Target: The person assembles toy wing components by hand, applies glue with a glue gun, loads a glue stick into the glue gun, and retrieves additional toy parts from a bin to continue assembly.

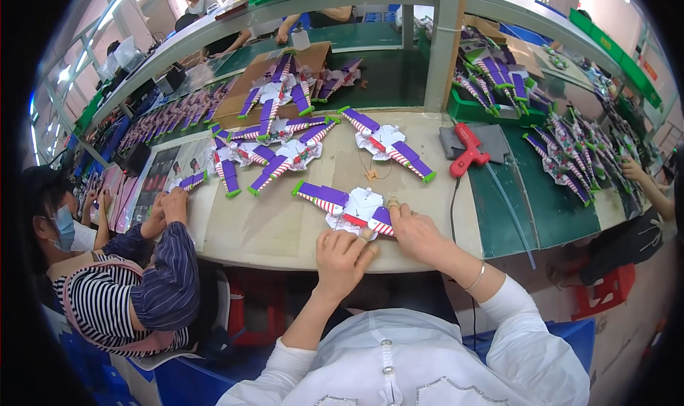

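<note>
A white toy wing pack (347, 205) with purple and red-striped wings and green tips lies near the front edge of the beige bench top (271, 228). My left hand (342, 258) rests on its lower white middle, fingers curled against it. My right hand (415, 233) presses down on its right wing, which it mostly covers. Another wing pack (388, 144) lies apart just behind, with small loose bits of string between the two.
Several more wing packs (274, 149) are spread at the left and piled on cardboard (285, 85) behind. A red glue gun (467, 151) lies on a grey pad at right. A person in a striped top (135, 292) sits left; another hand (633, 169) works at far right.
</note>
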`<state>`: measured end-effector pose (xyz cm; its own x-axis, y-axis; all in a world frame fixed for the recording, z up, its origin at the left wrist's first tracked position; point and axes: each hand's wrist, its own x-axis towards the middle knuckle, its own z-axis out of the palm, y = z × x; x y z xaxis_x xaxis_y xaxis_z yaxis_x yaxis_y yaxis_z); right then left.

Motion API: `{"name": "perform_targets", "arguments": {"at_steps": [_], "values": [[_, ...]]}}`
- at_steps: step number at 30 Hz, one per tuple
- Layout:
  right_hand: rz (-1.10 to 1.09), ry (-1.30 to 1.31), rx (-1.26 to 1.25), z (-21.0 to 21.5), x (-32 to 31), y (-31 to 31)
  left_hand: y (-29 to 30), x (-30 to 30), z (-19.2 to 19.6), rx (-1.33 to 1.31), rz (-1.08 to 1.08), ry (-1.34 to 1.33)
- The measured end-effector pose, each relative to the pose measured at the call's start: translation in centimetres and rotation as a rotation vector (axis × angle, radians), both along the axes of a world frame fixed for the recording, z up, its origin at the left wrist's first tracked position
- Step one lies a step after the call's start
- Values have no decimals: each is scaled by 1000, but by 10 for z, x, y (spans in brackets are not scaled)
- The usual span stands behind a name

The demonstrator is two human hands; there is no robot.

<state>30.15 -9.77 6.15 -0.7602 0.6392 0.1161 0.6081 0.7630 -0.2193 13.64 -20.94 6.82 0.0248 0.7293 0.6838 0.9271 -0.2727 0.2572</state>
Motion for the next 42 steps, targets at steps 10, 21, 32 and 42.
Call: {"name": "perform_targets", "arguments": {"at_steps": [10,21,32,42], "values": [[228,119,493,12,1,9,9,-13,-34,-76,-158,-736],[204,612,-679,0,-25,-14,-37,-11,-49,-57,103,-379],[89,607,-129,-9,-28,-36,-12,-4,-45,-265,-324,-1138],[122,724,-584,3,-17,-17,0,-19,-38,-342,-134,-833]]}}
